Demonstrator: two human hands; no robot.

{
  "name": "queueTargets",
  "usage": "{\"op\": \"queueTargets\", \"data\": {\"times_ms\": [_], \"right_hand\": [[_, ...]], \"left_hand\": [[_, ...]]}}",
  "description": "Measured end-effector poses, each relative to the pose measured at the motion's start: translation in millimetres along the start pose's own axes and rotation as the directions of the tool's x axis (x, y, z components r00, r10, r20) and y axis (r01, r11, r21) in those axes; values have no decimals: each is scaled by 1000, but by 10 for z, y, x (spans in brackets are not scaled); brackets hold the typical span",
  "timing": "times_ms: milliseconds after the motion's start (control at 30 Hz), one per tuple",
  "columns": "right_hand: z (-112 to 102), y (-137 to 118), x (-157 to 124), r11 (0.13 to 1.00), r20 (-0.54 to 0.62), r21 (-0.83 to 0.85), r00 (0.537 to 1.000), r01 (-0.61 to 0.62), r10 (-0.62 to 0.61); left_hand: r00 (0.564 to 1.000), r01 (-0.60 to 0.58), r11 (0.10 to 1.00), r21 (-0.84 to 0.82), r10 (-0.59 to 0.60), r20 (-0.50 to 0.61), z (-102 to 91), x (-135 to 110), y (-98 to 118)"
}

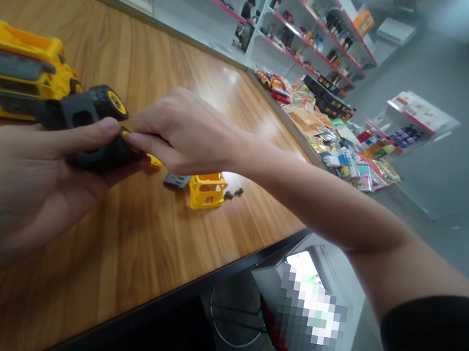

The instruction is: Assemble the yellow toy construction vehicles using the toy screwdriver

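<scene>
My left hand [23, 183] grips a dark grey wheel-and-axle part [90, 129] of a toy, with black tyres and yellow hubs, just above the wooden table [124, 253]. My right hand [179, 131] reaches across from the right and pinches the same part at its near tyre, fingers pressed together. The yellow toy truck body [10, 72] lies on the table at the far left, right behind the wheel part. A small yellow cab piece [208, 190], a flat grey piece [176, 180] and tiny dark bits [234, 192] lie on the table past my right hand.
The table edge runs diagonally toward the lower left. A stool [234, 318] and a box stand on the floor below it. Snack packets [337, 144] are piled on a low counter at the right, and shop shelves with goods line the back, where a person sits.
</scene>
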State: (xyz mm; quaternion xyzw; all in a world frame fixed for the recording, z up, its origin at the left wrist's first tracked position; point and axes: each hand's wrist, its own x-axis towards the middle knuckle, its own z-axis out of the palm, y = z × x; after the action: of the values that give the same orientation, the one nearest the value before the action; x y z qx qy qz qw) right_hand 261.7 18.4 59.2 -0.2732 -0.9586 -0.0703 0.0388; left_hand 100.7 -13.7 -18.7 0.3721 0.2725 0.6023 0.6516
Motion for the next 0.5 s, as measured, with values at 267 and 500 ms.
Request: {"op": "queueTargets", "data": {"times_ms": [267,500], "right_hand": [[-49,3,54,999,-37,30,999,40,-39],[86,-83,73,984,-100,92,982,-150,159]], "left_hand": [[999,51,999,-3,-51,-12,-33,-12,42],[999,32,998,46,-30,-36,-95,68,79]]}}
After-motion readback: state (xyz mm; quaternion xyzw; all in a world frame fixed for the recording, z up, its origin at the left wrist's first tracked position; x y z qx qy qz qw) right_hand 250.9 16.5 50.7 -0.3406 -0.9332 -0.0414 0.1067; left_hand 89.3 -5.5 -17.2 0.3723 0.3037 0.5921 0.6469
